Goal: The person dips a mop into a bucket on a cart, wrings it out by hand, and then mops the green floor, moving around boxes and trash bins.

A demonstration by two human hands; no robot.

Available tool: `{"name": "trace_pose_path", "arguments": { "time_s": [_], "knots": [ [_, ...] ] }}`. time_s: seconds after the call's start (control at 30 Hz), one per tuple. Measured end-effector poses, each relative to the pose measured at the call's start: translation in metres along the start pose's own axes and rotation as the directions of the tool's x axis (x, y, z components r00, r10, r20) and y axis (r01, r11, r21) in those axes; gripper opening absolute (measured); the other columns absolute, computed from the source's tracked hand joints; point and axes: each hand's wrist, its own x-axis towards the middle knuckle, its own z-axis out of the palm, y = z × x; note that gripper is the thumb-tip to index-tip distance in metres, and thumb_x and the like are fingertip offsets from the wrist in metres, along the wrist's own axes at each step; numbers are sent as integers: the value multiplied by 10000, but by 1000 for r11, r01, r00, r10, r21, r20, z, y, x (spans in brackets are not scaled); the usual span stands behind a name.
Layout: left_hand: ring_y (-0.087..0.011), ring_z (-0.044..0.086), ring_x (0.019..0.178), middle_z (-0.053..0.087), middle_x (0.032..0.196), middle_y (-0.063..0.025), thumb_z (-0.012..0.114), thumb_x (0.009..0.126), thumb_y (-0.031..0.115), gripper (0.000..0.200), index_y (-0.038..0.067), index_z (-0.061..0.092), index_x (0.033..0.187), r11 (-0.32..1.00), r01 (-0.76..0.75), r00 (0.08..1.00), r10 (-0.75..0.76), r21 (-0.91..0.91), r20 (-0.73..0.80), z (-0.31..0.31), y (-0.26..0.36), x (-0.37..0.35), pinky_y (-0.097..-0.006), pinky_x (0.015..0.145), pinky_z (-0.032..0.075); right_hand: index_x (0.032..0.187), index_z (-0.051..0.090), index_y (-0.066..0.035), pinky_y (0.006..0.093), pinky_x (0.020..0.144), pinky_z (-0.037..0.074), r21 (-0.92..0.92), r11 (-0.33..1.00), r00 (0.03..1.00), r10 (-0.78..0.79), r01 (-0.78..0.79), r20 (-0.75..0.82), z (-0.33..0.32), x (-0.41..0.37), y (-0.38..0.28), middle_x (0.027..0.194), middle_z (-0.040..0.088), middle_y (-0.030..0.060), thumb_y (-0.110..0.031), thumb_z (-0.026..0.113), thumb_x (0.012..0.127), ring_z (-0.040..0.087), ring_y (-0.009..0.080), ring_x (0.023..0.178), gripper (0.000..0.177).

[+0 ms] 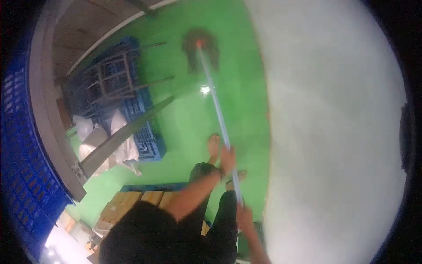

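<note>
A mop with a long pale handle (215, 99) reaches away from me across the green floor. Its dark, blurred head (193, 55) lies flat on the floor at the far end, with an orange-red joint (199, 43) where the handle meets it. My left hand (227, 160) is wrapped round the handle about midway down the view. Lower and nearer my body, my right hand (244, 217) grips the handle close to its upper end. Both hands are somewhat smeared by motion.
A white wall (329, 132) runs along the right. To the left are blue pallets (147, 127) with white sacks (125, 136), a metal frame bar (127, 132) and blue crates (26, 176). Cardboard boxes (123, 204) sit at lower left. My feet (214, 143) stand on the green floor (176, 119).
</note>
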Motion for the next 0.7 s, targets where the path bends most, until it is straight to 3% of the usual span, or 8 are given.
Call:
{"name": "trace_pose_path", "arguments": {
  "time_s": [0.07,0.17,0.3,0.37,0.43,0.5,0.6,0.7],
  "knots": [
    [-315,519,577,536,667,-170,432,905,328,367,-4,520,775,945,-267,917,309,187,-253,-9,-5,146,-457,534,405,919,573,51,452,499,390,-318,644,513,-756,696,-408,8,123,-60,567,499,213,-376,389,943,529,363,535,465],
    [-321,521,558,553,664,-171,449,901,275,311,-12,487,790,989,-95,988,108,115,-110,-49,3,255,-434,463,388,1087,503,18,490,642,435,157,937,947,-319,311,28,-54,124,-207,755,552,267,-357,364,949,554,413,678,423],
    [-364,530,829,560,915,-230,485,882,257,346,-54,480,1033,986,125,992,-127,107,15,-48,-33,85,-436,698,412,915,534,44,490,632,418,138,912,917,-364,387,-163,48,61,-70,762,557,283,-334,394,943,549,449,715,404],
    [-395,518,1056,544,1103,-266,497,872,252,456,-72,448,1190,944,320,921,-331,86,205,-49,-31,-74,-437,900,407,859,543,59,503,644,413,116,961,965,-236,249,-112,81,-29,51,777,554,314,-363,420,931,548,472,739,446],
    [-364,604,818,600,859,-244,492,875,199,371,-59,419,1130,938,317,945,-298,-140,137,-51,4,-187,-464,720,473,864,570,65,509,603,426,-37,989,988,143,-141,60,56,-125,92,731,558,317,-382,425,923,562,485,719,474],
    [-361,590,907,588,909,-275,488,876,205,423,-65,386,1186,698,682,706,-548,-219,449,-71,48,-199,-464,797,457,1153,471,80,390,864,440,-191,886,803,464,-422,374,15,-156,82,1255,432,231,-301,366,966,450,219,1046,437],
    [-352,566,939,572,938,-276,487,878,213,417,-61,390,1176,846,433,890,-346,-311,297,-74,54,-145,-461,824,434,853,571,60,516,583,419,-140,987,996,88,-84,20,22,-120,80,713,558,307,-394,421,923,560,485,694,483],
    [-317,561,812,578,856,-214,492,882,231,306,-23,456,1049,988,134,990,-130,-72,55,-46,2,4,-445,712,435,914,555,78,521,636,418,-35,992,992,-122,121,-33,24,-20,-7,735,547,318,-352,410,935,546,495,754,455]
  ]
}}
